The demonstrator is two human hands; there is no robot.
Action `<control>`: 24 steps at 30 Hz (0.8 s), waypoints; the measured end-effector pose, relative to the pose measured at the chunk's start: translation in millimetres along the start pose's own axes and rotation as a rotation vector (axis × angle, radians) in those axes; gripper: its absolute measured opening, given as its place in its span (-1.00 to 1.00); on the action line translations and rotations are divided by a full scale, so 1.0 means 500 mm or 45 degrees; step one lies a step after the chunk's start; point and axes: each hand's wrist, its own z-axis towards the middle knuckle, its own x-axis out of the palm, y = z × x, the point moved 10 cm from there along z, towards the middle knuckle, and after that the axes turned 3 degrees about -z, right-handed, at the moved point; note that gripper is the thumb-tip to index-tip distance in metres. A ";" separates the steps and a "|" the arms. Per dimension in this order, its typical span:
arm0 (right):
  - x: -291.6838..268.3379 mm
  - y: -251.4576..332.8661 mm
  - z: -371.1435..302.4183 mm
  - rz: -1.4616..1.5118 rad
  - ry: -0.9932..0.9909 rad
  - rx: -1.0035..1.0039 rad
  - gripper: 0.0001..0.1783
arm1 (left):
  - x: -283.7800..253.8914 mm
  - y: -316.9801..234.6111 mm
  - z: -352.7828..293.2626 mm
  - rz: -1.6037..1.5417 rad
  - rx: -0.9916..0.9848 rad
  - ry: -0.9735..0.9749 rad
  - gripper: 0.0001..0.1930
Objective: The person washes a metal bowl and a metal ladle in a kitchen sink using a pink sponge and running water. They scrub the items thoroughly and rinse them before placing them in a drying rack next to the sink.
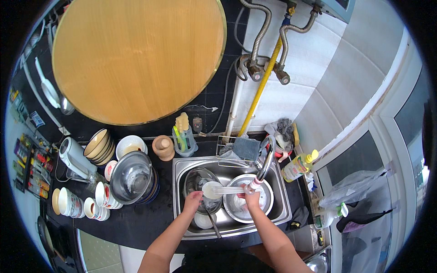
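My left hand (193, 201) pinching one white bowl (209, 190) above the sink's (200, 160) left half, my right hand (251, 200) gripping one pink-and-white faucet head (255, 183), one water stream (227, 190) between, one round basin (267, 207) at right, one larger bowl (191, 180), perhaps glass, at left

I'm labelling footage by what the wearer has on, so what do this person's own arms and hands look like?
Both the left hand and the right hand are gloveless. The forearms are bare, with no sleeve, watch or bracelet showing. Rings are too small to make out. A black garment shows between the arms at the lower edge.
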 end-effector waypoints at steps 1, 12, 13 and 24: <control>-0.018 -0.001 0.002 0.070 -0.044 0.042 -0.82 | 0.002 -0.003 -0.009 -0.009 -0.007 -0.007 -0.69; -0.078 0.034 -0.020 0.240 -0.044 0.091 -0.74 | 0.017 -0.041 -0.098 0.157 0.294 -0.080 -0.79; -0.066 0.035 -0.021 0.242 -0.022 0.062 -0.73 | 0.016 -0.042 -0.111 0.168 0.298 -0.075 -0.79; 0.069 0.021 0.025 0.120 0.184 -0.001 -0.79 | -0.127 -0.105 -0.274 0.386 0.350 -0.269 -0.78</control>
